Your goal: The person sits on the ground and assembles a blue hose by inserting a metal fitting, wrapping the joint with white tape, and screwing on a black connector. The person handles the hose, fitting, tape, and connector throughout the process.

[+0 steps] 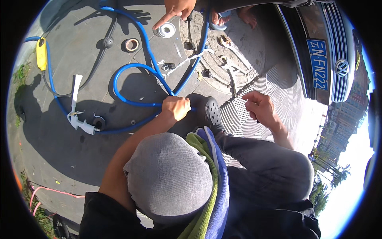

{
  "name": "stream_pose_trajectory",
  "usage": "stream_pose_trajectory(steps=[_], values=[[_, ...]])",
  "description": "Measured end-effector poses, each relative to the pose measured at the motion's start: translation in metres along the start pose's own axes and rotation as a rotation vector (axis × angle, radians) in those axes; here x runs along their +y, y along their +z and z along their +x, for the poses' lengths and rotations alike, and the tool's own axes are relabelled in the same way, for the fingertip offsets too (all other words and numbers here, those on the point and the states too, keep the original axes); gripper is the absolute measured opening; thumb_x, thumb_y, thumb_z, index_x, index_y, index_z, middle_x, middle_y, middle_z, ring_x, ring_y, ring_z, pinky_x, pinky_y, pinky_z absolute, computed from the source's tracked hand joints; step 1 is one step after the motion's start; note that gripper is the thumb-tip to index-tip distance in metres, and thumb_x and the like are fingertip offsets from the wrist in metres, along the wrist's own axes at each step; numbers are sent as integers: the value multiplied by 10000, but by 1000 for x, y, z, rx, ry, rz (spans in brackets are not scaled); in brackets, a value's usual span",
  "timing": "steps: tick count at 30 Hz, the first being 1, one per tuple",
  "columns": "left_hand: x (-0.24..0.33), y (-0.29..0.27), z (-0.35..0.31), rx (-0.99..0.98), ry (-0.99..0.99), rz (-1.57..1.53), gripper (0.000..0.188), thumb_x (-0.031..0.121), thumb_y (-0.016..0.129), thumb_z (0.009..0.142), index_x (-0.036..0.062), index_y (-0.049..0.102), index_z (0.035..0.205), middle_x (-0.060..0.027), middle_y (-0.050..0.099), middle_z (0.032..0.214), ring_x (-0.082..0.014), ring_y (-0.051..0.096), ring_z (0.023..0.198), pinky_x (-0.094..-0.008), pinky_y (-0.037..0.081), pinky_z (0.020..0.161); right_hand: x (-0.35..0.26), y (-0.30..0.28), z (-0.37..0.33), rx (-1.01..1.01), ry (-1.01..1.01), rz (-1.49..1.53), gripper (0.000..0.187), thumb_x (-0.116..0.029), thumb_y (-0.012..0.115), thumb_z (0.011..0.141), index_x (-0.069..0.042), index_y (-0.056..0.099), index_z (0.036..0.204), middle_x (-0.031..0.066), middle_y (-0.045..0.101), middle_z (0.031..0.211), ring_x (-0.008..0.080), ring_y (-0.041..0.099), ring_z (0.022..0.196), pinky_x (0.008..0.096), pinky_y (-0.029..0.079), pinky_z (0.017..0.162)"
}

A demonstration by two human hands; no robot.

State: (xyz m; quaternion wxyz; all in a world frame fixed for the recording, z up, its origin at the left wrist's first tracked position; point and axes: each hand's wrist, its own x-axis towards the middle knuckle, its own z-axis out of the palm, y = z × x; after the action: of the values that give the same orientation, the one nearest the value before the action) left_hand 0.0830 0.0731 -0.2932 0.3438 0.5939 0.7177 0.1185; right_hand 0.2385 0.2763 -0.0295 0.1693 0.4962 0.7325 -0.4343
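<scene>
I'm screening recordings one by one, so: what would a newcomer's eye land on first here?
Probably the bright blue hose, looping over the ground, with the left hand closed on it near the middle. Then the car at upper right, and another person's pointing hand at the top edge.

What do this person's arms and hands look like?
The left arm has a short, loose black sleeve and is bare below it. The left hand and right hand wear no gloves, and no watch shows. The right forearm is bare.
</scene>
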Motion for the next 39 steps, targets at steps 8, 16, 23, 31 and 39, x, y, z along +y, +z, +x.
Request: stream_pose_trajectory(steps=[8,16,23,31,39], values=[[-2,-4,-3,62,-3,66,234,343,700,961,124,783,942,-91,793,829,-265,801,786,-424,637,643,-32,-6,-36,-68,-96,133,133,29,611,997,42,681,1109,26,615,714,53,529,539,227,397,489],[1,3,2,112,17,79,172,209,658,924,145,801,853,-70,793,809,-280,802,777,-419,645,649,-60,2,-18,-110,-133,59,135,-2,610,1012,38,680,1121,23,612,693,57,523,534,240,401,502],[8,1,1,113,-71,7,226,187,602,952,116,782,834,-95,778,792,-306,788,742,-445,632,626,-82,13,23,-175,-208,-6,171,-49,644,1008,46,701,1138,-2,636,685,33,553,540,237,419,511],[7,11,-2,177,-111,19,145,142,638,915,124,725,800,-61,724,684,-268,761,649,-393,594,554,-85,10,70,-184,-267,137,177,-41,636,1018,60,684,1155,13,641,742,37,543,568,234,406,520],[-6,-101,-50,-38,-288,-351,372,477,743,923,153,724,1104,-96,752,790,-333,758,838,-492,574,756,-106,24,142,-336,-294,219,191,-43,634,1006,78,664,1150,35,613,770,78,539,579,240,410,546]])
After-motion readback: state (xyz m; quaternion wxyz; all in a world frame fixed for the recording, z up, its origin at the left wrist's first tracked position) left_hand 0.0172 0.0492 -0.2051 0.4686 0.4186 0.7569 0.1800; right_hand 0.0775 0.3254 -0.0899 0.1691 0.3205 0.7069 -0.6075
